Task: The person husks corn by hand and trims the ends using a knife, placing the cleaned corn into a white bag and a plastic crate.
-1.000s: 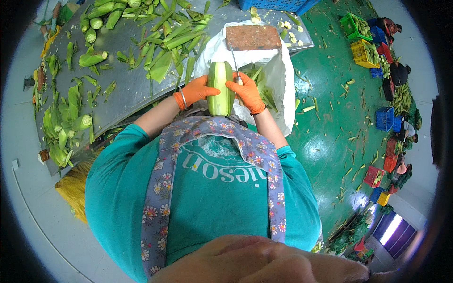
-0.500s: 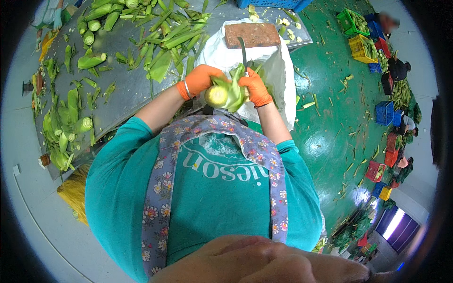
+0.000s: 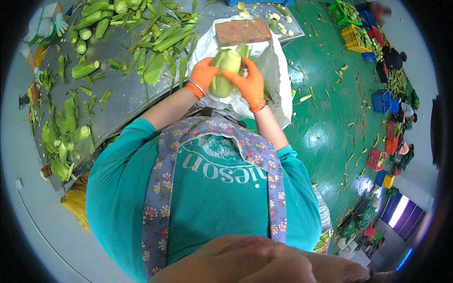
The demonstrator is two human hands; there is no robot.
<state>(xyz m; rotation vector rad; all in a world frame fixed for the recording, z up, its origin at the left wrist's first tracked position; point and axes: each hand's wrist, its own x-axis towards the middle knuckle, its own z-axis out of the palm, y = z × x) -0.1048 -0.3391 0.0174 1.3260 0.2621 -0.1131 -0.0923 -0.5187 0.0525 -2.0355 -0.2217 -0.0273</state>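
Grey desk (image 3: 126, 96) littered with leaves (image 3: 167, 43); green floor (image 3: 314, 146) likewise. Left hand (image 3: 203, 76) and right hand (image 3: 251, 86) grip a vegetable (image 3: 228, 62).

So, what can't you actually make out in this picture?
All in the head view:
Some fingertips of the orange-gloved left hand: behind the plump pale-green vegetable.
Part of the crumpled white sack: behind the orange-gloved right hand.
Most of the blue plastic crate: cut off by the top edge.
Exact contents of the distant red plastic crate: too small.

Pale-green corn ear (image 3: 227, 62) between both hands (image 3: 203, 77) (image 3: 250, 85), knife (image 3: 244, 72) mostly hidden
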